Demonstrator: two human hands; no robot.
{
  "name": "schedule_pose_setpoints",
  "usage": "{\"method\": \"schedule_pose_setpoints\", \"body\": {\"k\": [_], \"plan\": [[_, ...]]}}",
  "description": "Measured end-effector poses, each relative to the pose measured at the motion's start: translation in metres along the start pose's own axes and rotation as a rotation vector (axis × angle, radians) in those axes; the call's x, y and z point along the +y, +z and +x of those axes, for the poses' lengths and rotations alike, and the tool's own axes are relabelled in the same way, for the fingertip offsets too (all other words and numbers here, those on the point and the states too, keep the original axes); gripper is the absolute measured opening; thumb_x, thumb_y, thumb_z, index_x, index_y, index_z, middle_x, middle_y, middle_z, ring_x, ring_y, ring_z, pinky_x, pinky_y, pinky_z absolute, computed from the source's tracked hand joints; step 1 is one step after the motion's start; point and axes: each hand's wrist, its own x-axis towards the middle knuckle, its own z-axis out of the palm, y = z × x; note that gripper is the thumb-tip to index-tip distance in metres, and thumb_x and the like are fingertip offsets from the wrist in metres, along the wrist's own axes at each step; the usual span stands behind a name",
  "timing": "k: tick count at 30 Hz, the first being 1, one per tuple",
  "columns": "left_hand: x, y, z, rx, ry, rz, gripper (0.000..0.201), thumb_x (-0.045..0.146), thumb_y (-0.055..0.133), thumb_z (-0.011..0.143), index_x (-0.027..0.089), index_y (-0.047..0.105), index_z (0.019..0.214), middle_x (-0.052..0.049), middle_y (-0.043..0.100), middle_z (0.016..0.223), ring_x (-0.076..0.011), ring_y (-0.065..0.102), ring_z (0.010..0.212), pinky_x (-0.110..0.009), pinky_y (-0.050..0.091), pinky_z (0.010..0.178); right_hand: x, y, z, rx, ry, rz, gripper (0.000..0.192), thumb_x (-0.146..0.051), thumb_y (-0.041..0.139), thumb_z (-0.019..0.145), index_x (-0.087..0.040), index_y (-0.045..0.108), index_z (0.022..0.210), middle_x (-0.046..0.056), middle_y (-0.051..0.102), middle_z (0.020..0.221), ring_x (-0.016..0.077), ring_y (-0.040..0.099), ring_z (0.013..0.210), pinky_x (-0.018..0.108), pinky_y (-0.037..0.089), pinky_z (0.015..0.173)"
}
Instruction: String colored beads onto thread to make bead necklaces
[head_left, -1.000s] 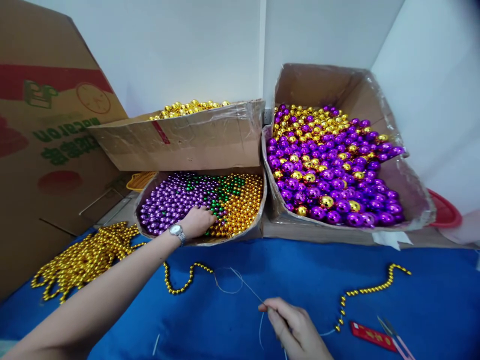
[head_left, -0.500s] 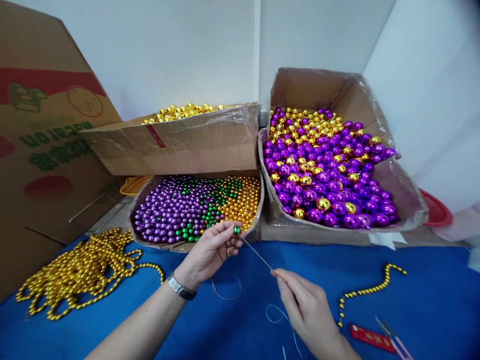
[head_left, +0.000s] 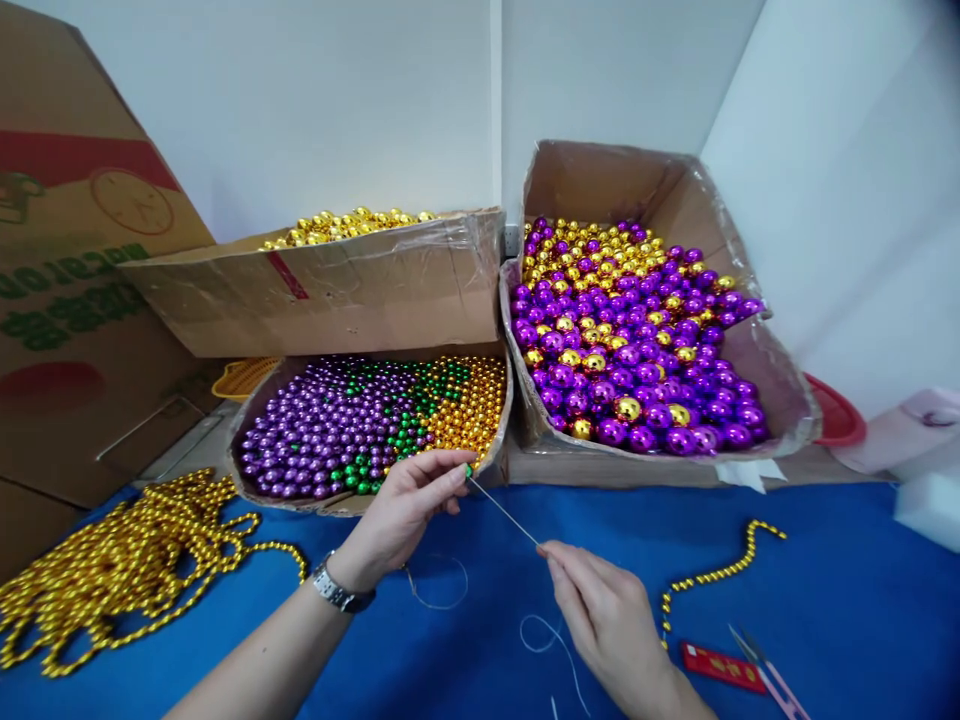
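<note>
**Green bead meets needle over the blue cloth**

The left hand (head_left: 409, 505) pinches a small shiny green bead (head_left: 469, 470) between thumb and fingertips, right at the tip of a thin silver needle (head_left: 504, 512). The right hand (head_left: 607, 620) has its fingers pressed together on the needle's other end, and a white thread (head_left: 551, 640) loops away below it across the blue cloth tabletop (head_left: 825, 620). A silver wristwatch (head_left: 339, 592) sits on the left wrist.

Just behind the bead stands a low cardboard tray of small purple, green and gold beads (head_left: 367, 425). Above it a taped cardboard box of gold balls (head_left: 337, 285) leans; to the right, a large open carton of bigger purple and gold balls (head_left: 630, 335). A heap of strung gold beads (head_left: 112, 565) lies at far left, a short gold bead strand (head_left: 720, 575) to the right of the right hand, with a red packet (head_left: 720, 667) and pink-handled snips (head_left: 772, 675) near the bottom edge.
</note>
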Motion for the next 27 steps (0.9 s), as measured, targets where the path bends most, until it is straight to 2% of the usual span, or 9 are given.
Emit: {"method": "schedule_pose_setpoints", "body": {"k": [5,8,10,12,14,18,20,24,27], "plan": [[0.006,0.014,-0.003,-0.088,0.076,0.222,0.029,0.028,0.069,0.075,0.019,0.067,0.103,-0.004,0.064,0.084,-0.0128,0.055,0.072,-0.022,0.046,0.064,-0.001,-0.001,0.004,0.021,0.033,-0.012,0.027,-0.019,0.039,0.093,-0.019,0.062,0.107,0.008,0.069,0.083,0.0198,0.067,0.082,0.028,0.051,0.077],[0.012,0.028,0.001,-0.177,0.103,0.178,0.034,0.033,0.062,0.081,0.020,0.061,0.113,-0.005,0.063,0.089,-0.0147,0.057,0.077,-0.024,0.047,0.064,-0.004,-0.006,0.006,0.015,0.142,0.199,0.025,-0.022,0.037,0.095,-0.020,0.061,0.100,0.005,0.068,0.086,0.0155,0.065,0.075,0.021,0.050,0.070],[0.017,0.037,0.010,-0.178,0.125,0.119,0.033,0.037,0.054,0.086,0.019,0.061,0.113,-0.007,0.064,0.094,-0.0158,0.058,0.079,-0.025,0.048,0.064,-0.003,-0.009,0.005,0.033,0.193,0.298,0.023,-0.024,0.038,0.095,-0.021,0.060,0.098,0.004,0.067,0.090,0.0142,0.064,0.075,0.019,0.049,0.068],[0.024,0.046,0.026,-0.135,0.177,0.143,0.031,0.038,0.050,0.088,0.016,0.062,0.106,-0.008,0.065,0.094,-0.0163,0.059,0.079,-0.025,0.048,0.065,0.000,-0.010,0.001,0.081,0.195,0.323,0.022,-0.025,0.039,0.095,-0.022,0.060,0.099,0.004,0.066,0.088,0.0142,0.064,0.076,0.018,0.048,0.068],[0.032,0.055,0.048,-0.096,0.298,0.278,0.028,0.036,0.051,0.087,0.015,0.063,0.100,-0.008,0.066,0.091,-0.0165,0.060,0.079,-0.026,0.049,0.068,0.004,-0.010,-0.003,0.128,0.198,0.320,0.023,-0.027,0.039,0.095,-0.021,0.061,0.100,0.003,0.065,0.082,0.0136,0.063,0.071,0.017,0.048,0.064],[0.051,0.078,0.097,-0.069,0.651,0.815,0.025,0.029,0.045,0.089,0.014,0.060,0.104,-0.008,0.066,0.090,-0.0168,0.061,0.080,-0.029,0.049,0.073,0.011,-0.010,-0.010,0.214,0.233,0.314,0.023,-0.029,0.041,0.095,-0.022,0.062,0.101,0.003,0.066,0.082,0.0122,0.062,0.067,0.016,0.047,0.062],[0.060,0.094,0.118,-0.068,0.771,1.032,0.026,0.028,0.044,0.089,0.014,0.058,0.107,-0.009,0.066,0.097,-0.0188,0.061,0.087,-0.032,0.048,0.080,0.014,-0.011,-0.012,0.246,0.241,0.317,0.022,-0.029,0.042,0.094,-0.022,0.062,0.100,0.003,0.066,0.084,0.0121,0.063,0.068,0.015,0.047,0.064],[0.070,0.130,0.153,-0.167,0.864,1.186,0.032,0.027,0.051,0.084,0.017,0.058,0.113,-0.012,0.062,0.111,-0.0282,0.051,0.106,-0.046,0.037,0.094,0.018,-0.015,-0.015,0.238,0.254,0.316,0.021,-0.028,0.043,0.094,-0.022,0.062,0.100,0.001,0.064,0.075,0.0105,0.062,0.062,0.013,0.046,0.060],[0.072,0.150,0.177,-0.224,0.837,1.268,0.025,0.019,0.062,0.070,0.016,0.065,0.095,-0.015,0.066,0.094,-0.0376,0.048,0.105,-0.057,0.033,0.089,0.018,-0.016,-0.016,0.250,0.272,0.330,0.022,-0.029,0.043,0.094,-0.021,0.063,0.100,0.002,0.065,0.075,0.0108,0.061,0.061,0.014,0.046,0.059]]}}
